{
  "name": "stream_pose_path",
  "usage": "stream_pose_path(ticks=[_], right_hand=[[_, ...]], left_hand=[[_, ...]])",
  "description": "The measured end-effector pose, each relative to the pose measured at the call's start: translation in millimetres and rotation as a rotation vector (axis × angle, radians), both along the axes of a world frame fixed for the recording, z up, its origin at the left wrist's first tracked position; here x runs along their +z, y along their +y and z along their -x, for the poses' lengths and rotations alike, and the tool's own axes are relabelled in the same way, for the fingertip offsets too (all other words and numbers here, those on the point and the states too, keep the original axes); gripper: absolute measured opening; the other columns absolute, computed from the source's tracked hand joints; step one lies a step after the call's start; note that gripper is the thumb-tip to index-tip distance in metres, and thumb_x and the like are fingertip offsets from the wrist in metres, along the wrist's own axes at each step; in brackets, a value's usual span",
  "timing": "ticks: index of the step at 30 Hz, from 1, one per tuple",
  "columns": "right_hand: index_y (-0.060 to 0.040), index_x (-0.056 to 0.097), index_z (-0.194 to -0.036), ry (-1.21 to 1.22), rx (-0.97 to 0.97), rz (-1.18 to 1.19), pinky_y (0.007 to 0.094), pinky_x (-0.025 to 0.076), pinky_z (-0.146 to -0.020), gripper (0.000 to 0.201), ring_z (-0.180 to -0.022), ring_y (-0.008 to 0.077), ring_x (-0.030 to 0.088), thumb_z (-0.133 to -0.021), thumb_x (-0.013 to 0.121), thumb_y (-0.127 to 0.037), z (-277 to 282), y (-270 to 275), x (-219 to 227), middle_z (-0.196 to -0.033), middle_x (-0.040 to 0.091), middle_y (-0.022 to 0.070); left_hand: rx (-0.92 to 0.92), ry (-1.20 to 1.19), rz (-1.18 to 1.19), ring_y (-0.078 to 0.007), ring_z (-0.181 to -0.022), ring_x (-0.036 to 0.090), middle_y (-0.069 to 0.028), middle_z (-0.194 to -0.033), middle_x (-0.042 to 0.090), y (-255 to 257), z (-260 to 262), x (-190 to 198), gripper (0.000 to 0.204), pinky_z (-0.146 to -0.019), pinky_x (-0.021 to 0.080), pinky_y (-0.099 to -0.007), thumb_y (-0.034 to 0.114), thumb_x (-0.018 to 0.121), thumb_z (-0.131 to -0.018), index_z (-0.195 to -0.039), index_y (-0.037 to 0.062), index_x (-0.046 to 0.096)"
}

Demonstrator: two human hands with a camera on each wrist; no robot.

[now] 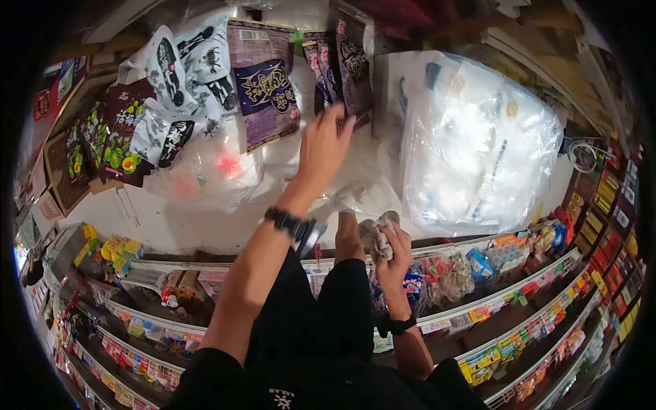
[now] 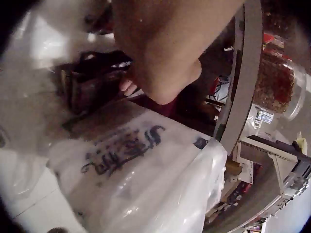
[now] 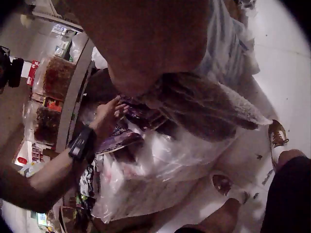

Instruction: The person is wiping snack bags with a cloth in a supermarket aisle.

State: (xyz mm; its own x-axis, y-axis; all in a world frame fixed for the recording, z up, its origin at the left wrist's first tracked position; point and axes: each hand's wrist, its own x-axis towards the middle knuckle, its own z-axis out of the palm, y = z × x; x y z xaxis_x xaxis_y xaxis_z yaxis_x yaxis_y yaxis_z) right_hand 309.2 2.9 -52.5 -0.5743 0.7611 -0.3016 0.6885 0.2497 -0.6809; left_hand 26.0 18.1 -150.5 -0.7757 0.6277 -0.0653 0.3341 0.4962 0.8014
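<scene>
My left hand [image 1: 324, 147] reaches over the white surface, its fingertips overlapping the lower ends of the dark purple snack pouches in the head view. A tall purple pouch [image 1: 352, 68] and a narrower one [image 1: 321, 65] stand upright there. To the left hangs a larger purple pouch [image 1: 266, 89] with gold lettering. In the left wrist view the fingers [image 2: 129, 86] show beside a dark pouch [image 2: 92, 85]. My right hand [image 1: 395, 260] grips a crumpled grey cloth [image 1: 384, 239], held low near the legs; the cloth [image 3: 204, 109] drapes down large in the right wrist view.
White-and-black pouches [image 1: 178, 89] and dark brown pouches [image 1: 123, 130] stand at the left. A big plastic-wrapped white bale [image 1: 485, 143] fills the right side. Shelves of packaged goods [image 1: 506, 348] line the near side. A shoe [image 3: 278, 134] shows on the floor.
</scene>
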Motion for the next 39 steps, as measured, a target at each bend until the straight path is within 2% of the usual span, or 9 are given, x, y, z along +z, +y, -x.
stream_pose_path(ticks=[4,13,21,26,27,28,30,35,39], right_hand=[[-0.0028,0.072,-0.121,0.033,-0.028,0.039,0.0485,0.046,-0.109,0.052,-0.123,0.0442,0.058,-0.072,0.057,0.005,-5.2,1.1,-0.4,-0.134,0.065,0.0223],[-0.0039,0.073,-0.121,0.049,-0.140,0.068,0.0472,0.047,-0.108,0.053,-0.122,0.0430,0.059,-0.071,0.059,0.009,-39.0,2.4,-1.8,-0.134,0.066,0.0219],[-0.0041,0.073,-0.121,0.021,-0.234,0.090,0.0466,0.047,-0.108,0.055,-0.120,0.0430,0.059,-0.070,0.057,0.010,-82.8,-5.6,-8.1,-0.136,0.066,0.0195],[-0.0031,0.072,-0.122,0.004,-0.264,0.058,0.0479,0.048,-0.107,0.055,-0.118,0.0446,0.060,-0.071,0.054,0.009,-106.9,-2.5,-6.7,-0.135,0.066,0.0206],[-0.0031,0.072,-0.122,0.000,-0.267,0.047,0.0479,0.048,-0.107,0.055,-0.118,0.0446,0.060,-0.071,0.054,0.009,-114.4,0.3,-7.7,-0.135,0.066,0.0206],[-0.0020,0.071,-0.122,0.009,-0.298,0.033,0.0475,0.048,-0.107,0.054,-0.117,0.0446,0.061,-0.072,0.053,0.008,-126.4,2.7,-7.5,-0.133,0.067,0.0219],[0.0025,0.069,-0.123,0.070,-0.445,0.045,0.0430,0.049,-0.106,0.047,-0.116,0.0357,0.067,-0.079,0.053,0.005,-154.7,6.5,-9.1,-0.127,0.070,0.0229],[0.0033,0.068,-0.127,0.079,-0.731,0.037,0.0369,0.049,-0.105,0.043,-0.117,0.0238,0.067,-0.085,0.055,0.002,-212.0,40.4,12.1,-0.128,0.071,0.0178],[0.0028,0.064,-0.133,0.007,-0.560,-0.270,0.0371,0.046,-0.110,0.050,-0.122,0.0263,0.064,-0.083,0.055,0.005,-160.7,104.2,87.8,-0.129,0.069,0.0161]], left_hand=[[0.043,0.034,0.192,-0.0470,-0.089,0.072,-0.0238,-0.093,0.074,70.7,30.0,-28.0,0.032,-0.080,0.057,-0.0550,0.019,0.073,-0.095,-0.113,-0.0041,0.063],[0.035,-0.015,-0.011,-0.0178,-0.083,0.075,-0.0120,-0.098,0.078,35.3,48.1,10.2,0.017,-0.076,0.058,-0.0313,0.009,0.066,-0.099,-0.111,-0.0010,0.073],[0.041,0.172,-0.007,-0.0169,-0.091,0.063,-0.0102,-0.123,0.062,-71.6,26.7,218.9,0.040,-0.077,0.055,-0.0339,0.025,0.065,-0.106,-0.136,-0.0008,0.057],[0.445,-0.705,-0.544,-0.0229,-0.132,0.055,-0.0124,-0.142,0.055,-3.1,-76.0,194.3,0.046,-0.116,0.043,-0.0379,0.022,0.060,-0.108,-0.146,0.0000,0.048],[0.045,-0.833,-0.994,-0.0193,-0.130,0.057,-0.0100,-0.141,0.057,16.9,-108.1,175.2,0.038,-0.112,0.047,-0.0367,0.017,0.057,-0.109,-0.144,0.0022,0.049],[-0.083,-1.012,-0.200,-0.0172,-0.132,0.057,-0.0092,-0.143,0.059,26.9,-98.4,153.6,0.034,-0.113,0.049,-0.0373,0.014,0.055,-0.109,-0.142,0.0029,0.050],[-0.157,-1.179,-0.298,-0.0155,-0.118,0.066,-0.0112,-0.126,0.069,73.6,-138.4,147.4,0.033,-0.096,0.057,-0.0351,0.017,0.055,-0.109,-0.137,0.0003,0.050],[-0.189,-1.300,-0.296,-0.0130,-0.101,0.069,-0.0128,-0.115,0.072,77.3,-150.1,110.5,0.032,-0.082,0.056,-0.0290,0.009,0.063,-0.105,-0.133,-0.0033,0.053],[-0.185,-0.666,-0.223,-0.0140,-0.090,0.073,-0.0106,-0.092,0.074,85.9,-85.7,108.8,0.031,-0.078,0.058,-0.0280,0.019,0.069,-0.102,-0.117,-0.0078,0.062]])
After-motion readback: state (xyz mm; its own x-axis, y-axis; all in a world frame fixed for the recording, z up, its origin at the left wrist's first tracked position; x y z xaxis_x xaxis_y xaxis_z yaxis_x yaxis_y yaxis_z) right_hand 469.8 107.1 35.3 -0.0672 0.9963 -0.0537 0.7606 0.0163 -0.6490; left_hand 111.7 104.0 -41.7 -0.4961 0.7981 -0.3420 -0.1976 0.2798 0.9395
